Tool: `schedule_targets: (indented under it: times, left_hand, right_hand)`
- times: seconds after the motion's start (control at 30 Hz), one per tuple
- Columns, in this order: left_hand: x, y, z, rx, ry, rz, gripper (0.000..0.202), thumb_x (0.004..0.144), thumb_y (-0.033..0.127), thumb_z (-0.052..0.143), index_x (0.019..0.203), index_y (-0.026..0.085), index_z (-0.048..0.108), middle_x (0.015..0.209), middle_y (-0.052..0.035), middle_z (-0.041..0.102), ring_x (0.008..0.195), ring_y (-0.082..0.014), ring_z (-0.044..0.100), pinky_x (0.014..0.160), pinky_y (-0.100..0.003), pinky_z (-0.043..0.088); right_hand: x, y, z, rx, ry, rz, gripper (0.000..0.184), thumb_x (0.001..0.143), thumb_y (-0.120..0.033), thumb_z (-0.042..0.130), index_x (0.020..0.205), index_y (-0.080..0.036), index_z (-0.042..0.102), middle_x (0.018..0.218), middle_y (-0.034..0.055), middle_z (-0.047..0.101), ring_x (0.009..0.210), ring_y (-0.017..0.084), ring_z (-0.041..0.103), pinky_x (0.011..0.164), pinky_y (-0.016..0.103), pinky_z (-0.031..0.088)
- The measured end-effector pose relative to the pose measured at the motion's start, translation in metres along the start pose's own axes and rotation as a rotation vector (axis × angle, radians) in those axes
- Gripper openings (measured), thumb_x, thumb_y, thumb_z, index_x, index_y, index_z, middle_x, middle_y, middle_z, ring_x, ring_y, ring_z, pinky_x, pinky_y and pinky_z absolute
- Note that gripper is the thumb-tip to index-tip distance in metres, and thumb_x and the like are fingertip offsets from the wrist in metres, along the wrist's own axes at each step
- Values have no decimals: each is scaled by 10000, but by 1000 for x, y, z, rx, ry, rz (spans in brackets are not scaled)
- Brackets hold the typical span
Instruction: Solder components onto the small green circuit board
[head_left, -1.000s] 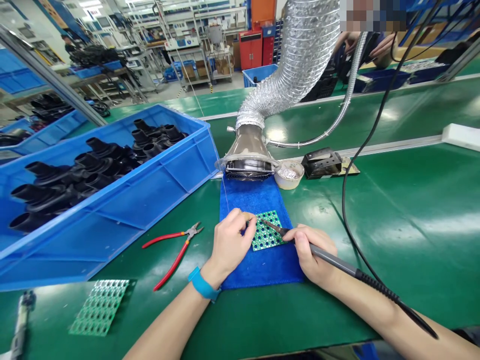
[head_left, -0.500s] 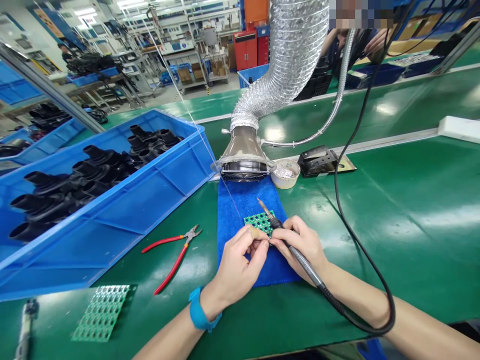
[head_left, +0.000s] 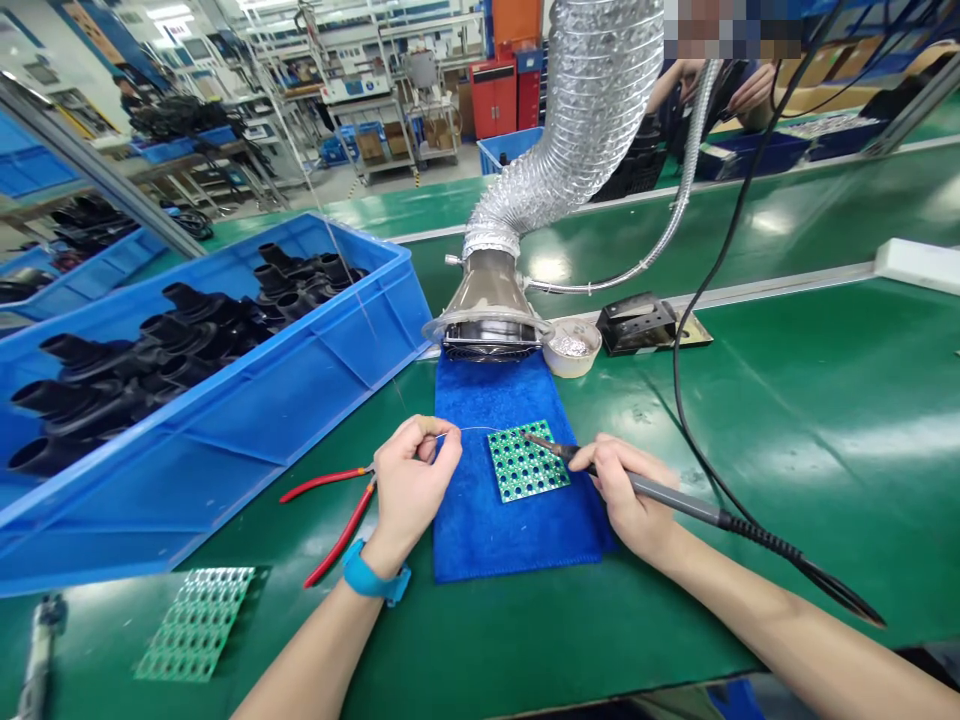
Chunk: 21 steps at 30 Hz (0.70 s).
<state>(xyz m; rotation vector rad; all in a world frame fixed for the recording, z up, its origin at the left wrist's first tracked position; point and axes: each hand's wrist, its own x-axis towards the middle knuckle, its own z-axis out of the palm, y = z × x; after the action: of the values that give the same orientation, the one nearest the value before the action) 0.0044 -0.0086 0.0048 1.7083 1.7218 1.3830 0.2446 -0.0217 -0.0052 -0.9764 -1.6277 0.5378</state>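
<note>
A small green circuit board (head_left: 527, 462) lies flat on a blue cloth (head_left: 510, 520) on the green bench. My right hand (head_left: 626, 490) grips a soldering iron (head_left: 660, 497) like a pen, its tip resting on the board's far edge. My left hand (head_left: 411, 482), with a blue wristband, is closed in a pinch on a thin solder wire (head_left: 472, 431) that runs from its fingers toward the board's upper left corner. The hand sits at the cloth's left edge, beside the board.
Red-handled cutters (head_left: 337, 505) lie left of my left hand. A blue crate (head_left: 315, 370) of black parts fills the left. A fume duct (head_left: 495, 300), a tip-cleaner bowl (head_left: 572, 347) and an iron stand (head_left: 637, 322) sit behind the cloth. Another green panel (head_left: 196, 623) lies front left. Another person works far right.
Half a second ago both hands met over the board with the iron lifted. Now my left hand has moved left off the board, pinching wire, and the iron tip is down on it.
</note>
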Motion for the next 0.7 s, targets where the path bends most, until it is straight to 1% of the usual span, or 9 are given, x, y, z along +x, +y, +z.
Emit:
schedule_targets:
  times: [0.17, 0.3, 0.43, 0.7]
  left_hand:
    - [1, -1, -1, -6, 27, -56, 127, 827, 276, 661, 748, 179, 680, 570, 70, 350, 537, -92, 368, 565, -253, 318]
    - [1, 2, -1, 7, 11, -41, 120, 813, 270, 660, 733, 181, 676, 562, 70, 355, 525, -90, 369, 558, -251, 316]
    - [1, 3, -1, 13, 9, -27, 117, 807, 260, 654, 722, 183, 670, 558, 70, 353, 522, -89, 367, 556, -249, 317]
    - [0, 4, -2, 14, 7, -27, 122, 804, 259, 652, 710, 182, 664, 555, 71, 347, 519, -87, 359, 550, -247, 310]
  right_hand:
    - [2, -2, 2, 12, -27, 3, 372, 1033, -258, 445, 752, -195, 682, 626, -10, 630, 502, 106, 545, 541, 263, 448]
    - [3, -2, 3, -2, -47, 0, 365, 1027, -260, 453, 747, -195, 679, 615, -12, 617, 484, 105, 533, 533, 263, 445]
    - [3, -1, 4, -11, -39, 2, 378, 1034, -265, 441, 747, -194, 677, 607, -13, 599, 489, 105, 530, 530, 263, 439]
    - [4, -4, 4, -20, -53, -23, 368, 1025, -249, 449, 729, -197, 661, 628, -7, 633, 518, 109, 566, 532, 257, 451]
